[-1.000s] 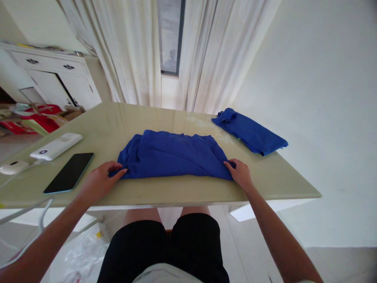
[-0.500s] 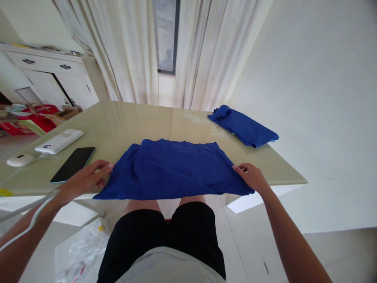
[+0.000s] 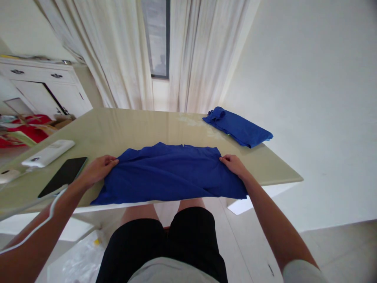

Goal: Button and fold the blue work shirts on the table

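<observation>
A blue cloth (image 3: 173, 173) lies spread along the near edge of the table (image 3: 129, 125), with wrinkles running across it. Its lower side reaches the table's front edge. My left hand (image 3: 101, 168) pinches the cloth at its left side, thumb and fingers together. On the opposite side, my right hand (image 3: 234, 164) pinches the cloth near its upper right corner. A second blue cloth piece (image 3: 240, 127), folded flat with a strap-like loop on top, rests at the back right of the table.
Left of my left hand lie a black phone (image 3: 63, 177) and a white device (image 3: 48, 153) with a cable. A white cabinet (image 3: 44, 84) stands at the back left, near red bags (image 3: 32, 127). Curtains (image 3: 118, 55) hang behind the table; a wall (image 3: 312, 118) is at the right.
Both hands have moved to higher points on the cloth's sides, the right one also inward. My left fingers, looser before, now pinch the cloth. The view has shifted slightly.
</observation>
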The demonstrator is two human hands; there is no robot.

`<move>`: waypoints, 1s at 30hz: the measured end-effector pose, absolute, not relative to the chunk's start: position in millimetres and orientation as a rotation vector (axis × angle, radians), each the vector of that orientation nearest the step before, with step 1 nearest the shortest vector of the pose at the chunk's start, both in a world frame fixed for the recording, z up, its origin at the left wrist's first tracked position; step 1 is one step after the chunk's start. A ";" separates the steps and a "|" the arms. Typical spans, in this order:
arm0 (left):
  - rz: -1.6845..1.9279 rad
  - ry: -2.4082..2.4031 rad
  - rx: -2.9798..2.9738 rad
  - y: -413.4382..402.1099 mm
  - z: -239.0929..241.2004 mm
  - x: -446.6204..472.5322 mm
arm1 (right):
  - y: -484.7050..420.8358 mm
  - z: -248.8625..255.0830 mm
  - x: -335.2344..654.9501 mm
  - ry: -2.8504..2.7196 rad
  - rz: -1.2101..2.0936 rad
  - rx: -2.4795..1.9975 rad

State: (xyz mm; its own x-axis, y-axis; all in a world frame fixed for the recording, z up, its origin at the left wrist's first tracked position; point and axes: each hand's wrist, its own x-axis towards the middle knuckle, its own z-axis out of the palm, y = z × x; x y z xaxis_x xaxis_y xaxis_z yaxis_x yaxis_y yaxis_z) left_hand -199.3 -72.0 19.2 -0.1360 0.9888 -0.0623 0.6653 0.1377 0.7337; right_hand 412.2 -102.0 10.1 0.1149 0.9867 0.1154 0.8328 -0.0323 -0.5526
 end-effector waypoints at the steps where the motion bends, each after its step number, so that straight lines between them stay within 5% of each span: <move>1: 0.741 1.914 1.577 -65.8 21.7 -195.8 | -95.4 11.1 408.6 -1.705 0.380 -1.917; 13: 1.129 1.599 1.264 -21.4 53.5 -148.7 | -15.2 21.0 385.9 -1.861 0.494 -1.573; 20: 0.605 1.987 2.105 8.3 36.5 -149.4 | -15.0 7.1 386.1 -1.890 0.654 -1.521; 27: 0.465 1.399 2.507 20.1 36.9 -52.2 | -8.9 25.8 343.3 -2.169 0.062 -1.879; 30: 0.371 1.347 2.577 28.6 31.4 -1.3 | 3.6 30.1 299.7 -2.265 0.082 -1.782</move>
State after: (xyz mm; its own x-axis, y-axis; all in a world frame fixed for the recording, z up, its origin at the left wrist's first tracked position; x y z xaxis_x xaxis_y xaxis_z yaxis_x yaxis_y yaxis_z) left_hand -1.3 28.6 31.4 0.5507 0.8254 0.1243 0.7724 -0.5604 0.2990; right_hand 299.7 3.6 30.1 -0.2154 0.9623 0.1661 0.9479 0.2469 -0.2015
